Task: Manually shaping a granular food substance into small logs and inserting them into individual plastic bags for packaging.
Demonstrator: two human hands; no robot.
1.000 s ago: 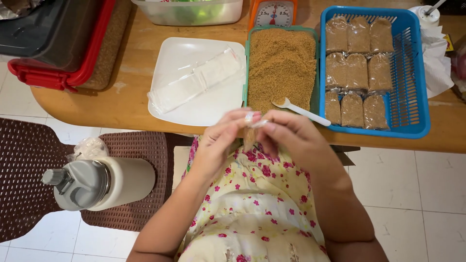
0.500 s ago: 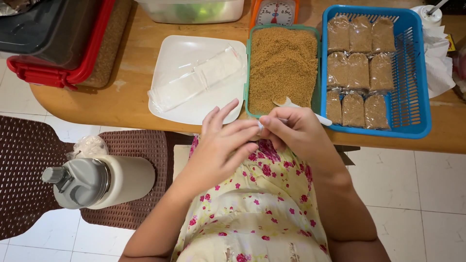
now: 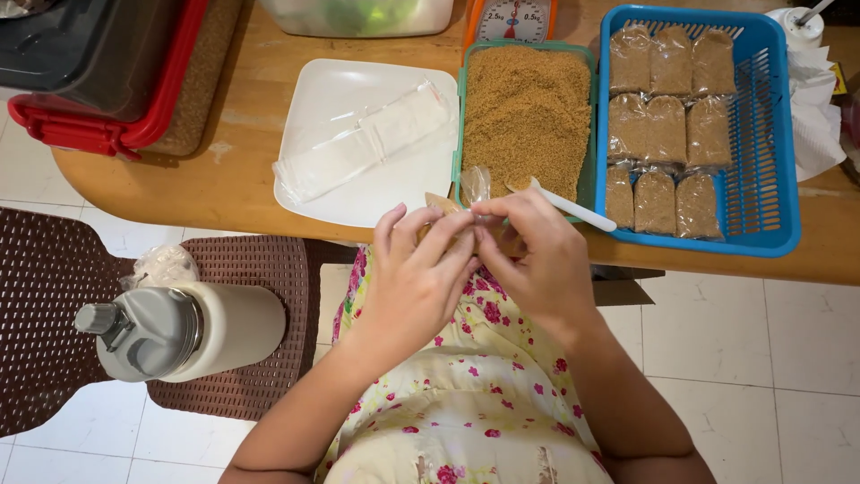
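My left hand and my right hand meet at the table's near edge, both pinching a small clear plastic bag whose top pokes up between the fingertips. Just beyond them stands a green tray of brown granules with a white plastic spoon lying on its near corner. To the left, a white square plate carries a stack of flat clear bags. On the right, a blue basket holds several filled, sealed brown packets.
A red and black box sits at the table's far left. A scale and a clear container stand at the back. A grey-lidded cream flask lies on a brown woven chair at my left.
Both hands have moved up from my lap to the table's edge beside the green tray. The left fingers, spread half a second ago, have closed onto the small bag.
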